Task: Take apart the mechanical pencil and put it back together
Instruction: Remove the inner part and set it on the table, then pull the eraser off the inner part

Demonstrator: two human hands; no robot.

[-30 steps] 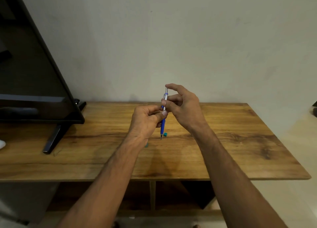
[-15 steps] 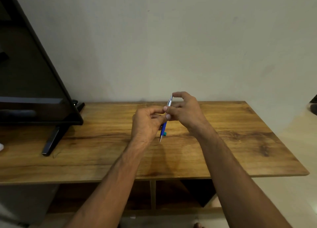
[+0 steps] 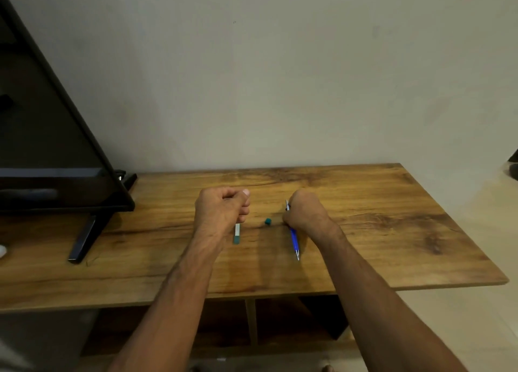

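Moved: both hands, joined half a second ago, have parted and dropped to the surface (image 3: 392,231), each with its own piece.
Left hand (image 3: 221,212): fingers curled, pinching the white inner tube (image 3: 237,233), whose teal end hangs just above the wood.
Right hand (image 3: 305,213): fist wrapped round the blue barrel (image 3: 293,236), metal tip toward the near edge.
Between them: a small teal cap (image 3: 268,221), loose on the surface.
Handling: light, stiff, slick plastic; the thin tube probably bends, so hold it near its end, and hold the barrel mid-length.
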